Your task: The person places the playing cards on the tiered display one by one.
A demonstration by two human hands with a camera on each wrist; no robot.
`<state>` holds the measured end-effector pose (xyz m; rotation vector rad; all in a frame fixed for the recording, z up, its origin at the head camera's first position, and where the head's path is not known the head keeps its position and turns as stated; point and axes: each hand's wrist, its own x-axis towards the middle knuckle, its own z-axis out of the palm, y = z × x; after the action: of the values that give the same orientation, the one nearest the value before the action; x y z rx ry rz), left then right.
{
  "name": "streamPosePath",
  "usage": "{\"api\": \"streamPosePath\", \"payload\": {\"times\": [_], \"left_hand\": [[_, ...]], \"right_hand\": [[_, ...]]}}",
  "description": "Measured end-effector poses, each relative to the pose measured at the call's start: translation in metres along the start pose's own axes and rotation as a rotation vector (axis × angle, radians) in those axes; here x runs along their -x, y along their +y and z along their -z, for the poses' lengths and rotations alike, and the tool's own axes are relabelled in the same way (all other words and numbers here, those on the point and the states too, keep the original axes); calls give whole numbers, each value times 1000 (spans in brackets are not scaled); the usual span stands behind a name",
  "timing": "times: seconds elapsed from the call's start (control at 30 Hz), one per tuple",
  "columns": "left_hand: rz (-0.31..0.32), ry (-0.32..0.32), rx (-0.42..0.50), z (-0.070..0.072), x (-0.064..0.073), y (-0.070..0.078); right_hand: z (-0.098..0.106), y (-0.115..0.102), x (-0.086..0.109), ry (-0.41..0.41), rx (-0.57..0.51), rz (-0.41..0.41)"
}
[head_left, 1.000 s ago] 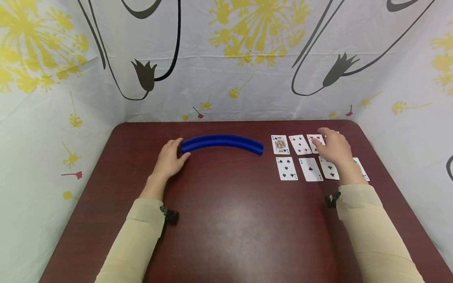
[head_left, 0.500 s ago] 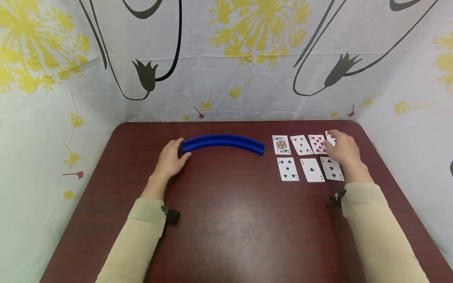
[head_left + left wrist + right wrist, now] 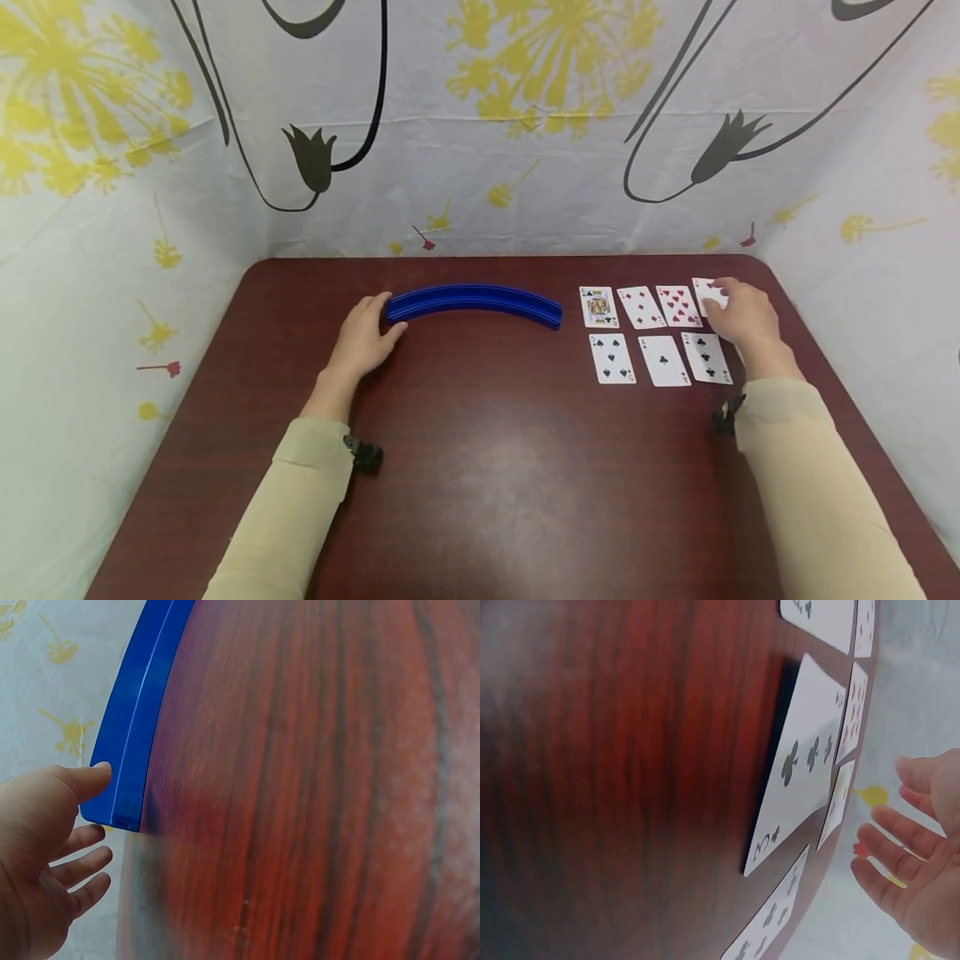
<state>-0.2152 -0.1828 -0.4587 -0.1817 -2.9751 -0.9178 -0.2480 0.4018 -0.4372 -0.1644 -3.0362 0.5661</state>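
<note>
Left hand (image 3: pixel 358 340) pinches left end of curved blue rack (image 3: pixel 472 297), far side of table (image 3: pixel 480 467). Right hand (image 3: pixel 748 318), fingers loosely spread, over far-right end of playing cards (image 3: pixel 678 306), two rows, right of rack.

Curved blue rack (image 3: pixel 474 297) and playing cards (image 3: pixel 599 307) in two rows, faces up.
The rack — glossy, grooved lengthwise — has one end pinched by the left hand (image 3: pixel 362 337); its bow runs rightward from that grip, the free end stopping short of the cards. These lie mostly left of the right hand (image 3: pixel 748 321), which partly hides the farther row's last card (image 3: pixel 707 292) — the slightly bowed three of clubs (image 3: pixel 799 761) lies nearer the wrist.
</note>
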Motion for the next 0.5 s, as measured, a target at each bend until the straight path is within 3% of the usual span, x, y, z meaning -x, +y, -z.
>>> {"api": "streamPosePath", "payload": {"times": [0.5], "left_hand": [[9, -3, 10, 1, 0, -2]], "right_hand": [[-7, 12, -15, -3, -40, -84]]}}
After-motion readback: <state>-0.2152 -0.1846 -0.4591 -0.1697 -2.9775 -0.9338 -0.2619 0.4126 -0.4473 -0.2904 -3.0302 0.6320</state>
